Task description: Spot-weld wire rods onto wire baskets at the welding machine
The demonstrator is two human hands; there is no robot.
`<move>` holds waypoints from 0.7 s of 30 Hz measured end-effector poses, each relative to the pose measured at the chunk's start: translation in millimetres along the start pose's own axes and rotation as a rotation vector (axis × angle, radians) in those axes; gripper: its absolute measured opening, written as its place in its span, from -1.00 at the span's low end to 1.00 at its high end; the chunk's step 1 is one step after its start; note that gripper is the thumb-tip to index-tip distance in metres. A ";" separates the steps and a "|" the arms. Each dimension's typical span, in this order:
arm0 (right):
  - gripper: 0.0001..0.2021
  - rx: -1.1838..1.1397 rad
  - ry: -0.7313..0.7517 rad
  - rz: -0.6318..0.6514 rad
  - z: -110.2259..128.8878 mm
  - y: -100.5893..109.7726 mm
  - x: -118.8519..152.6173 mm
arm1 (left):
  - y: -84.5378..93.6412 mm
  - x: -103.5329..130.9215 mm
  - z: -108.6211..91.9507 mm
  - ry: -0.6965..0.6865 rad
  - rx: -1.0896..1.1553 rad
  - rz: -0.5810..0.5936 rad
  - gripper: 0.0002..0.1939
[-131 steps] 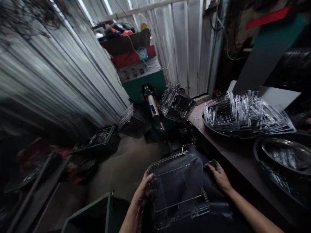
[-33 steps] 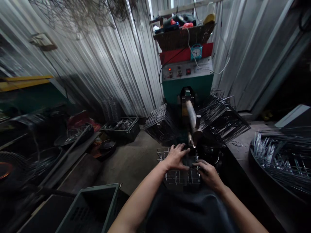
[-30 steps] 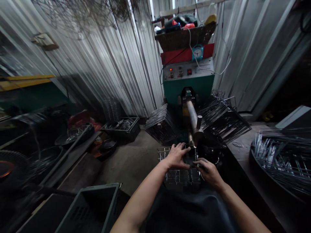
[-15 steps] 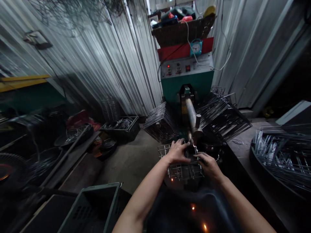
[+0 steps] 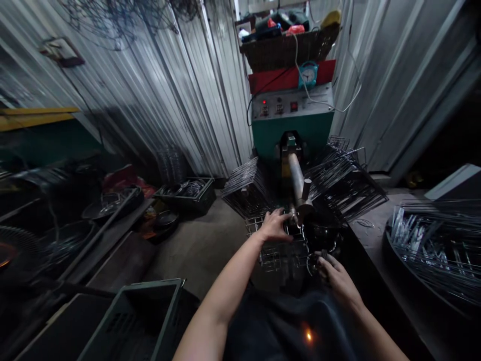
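Observation:
A wire rack (image 5: pixel 271 258) lies beneath the rod of the green welding machine (image 5: pixel 291 123). My left hand (image 5: pixel 276 226) holds its upper part, fingers curled over the wires close to the electrode tip (image 5: pixel 295 216). Lower and to the right, my right hand (image 5: pixel 332 268) has its fingers pinched together beside a curved piece of wire; what is between them is dark and hard to make out. One orange spark (image 5: pixel 308 336) glows over the dark apron (image 5: pixel 278 326).
Stacks of wire frames stand left (image 5: pixel 246 188) and right (image 5: pixel 345 180) of the machine. A round tub (image 5: pixel 391 255) of wires is at the far right. A green crate (image 5: pixel 173 311) stands at the lower left, a smaller crate (image 5: pixel 201 200) of parts behind it.
My right hand has moved down and right, away from the rack's upper part and the electrode. My left hand stays on the rack, its fingers closer together. Fewer sparks show.

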State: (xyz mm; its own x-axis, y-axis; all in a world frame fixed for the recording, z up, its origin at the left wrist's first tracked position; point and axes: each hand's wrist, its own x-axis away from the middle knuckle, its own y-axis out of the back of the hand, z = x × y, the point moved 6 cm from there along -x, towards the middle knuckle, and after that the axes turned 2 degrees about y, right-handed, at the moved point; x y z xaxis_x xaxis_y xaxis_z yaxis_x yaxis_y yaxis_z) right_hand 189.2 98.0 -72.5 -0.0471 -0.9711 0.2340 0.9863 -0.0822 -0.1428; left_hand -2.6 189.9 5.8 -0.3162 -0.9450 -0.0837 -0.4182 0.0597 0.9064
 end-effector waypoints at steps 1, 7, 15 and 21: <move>-0.60 -0.087 -0.079 -0.004 -8.4 5.1 3.8 | 0.8 -3.9 2.7 0.019 0.004 -0.003 -0.15; -0.71 -0.255 -0.250 -0.120 -36.1 43.9 16.7 | -1.9 -16.6 7.5 0.030 0.013 0.012 -0.19; -0.79 -0.493 -0.414 -0.262 -60.5 101.8 47.3 | 3.2 -1.5 21.3 0.006 0.068 0.111 -0.01; -0.69 -0.124 -0.202 -0.423 -89.0 136.8 68.7 | -2.7 39.3 77.7 0.171 0.091 0.161 0.18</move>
State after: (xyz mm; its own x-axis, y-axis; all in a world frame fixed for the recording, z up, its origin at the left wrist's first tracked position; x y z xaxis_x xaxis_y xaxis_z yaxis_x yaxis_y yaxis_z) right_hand 306.9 0.1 -161.5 -0.3965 -0.7847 0.4764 0.8603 -0.4988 -0.1056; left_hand -80.0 177.7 -32.1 -0.2396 -0.9612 0.1367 -0.4512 0.2349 0.8609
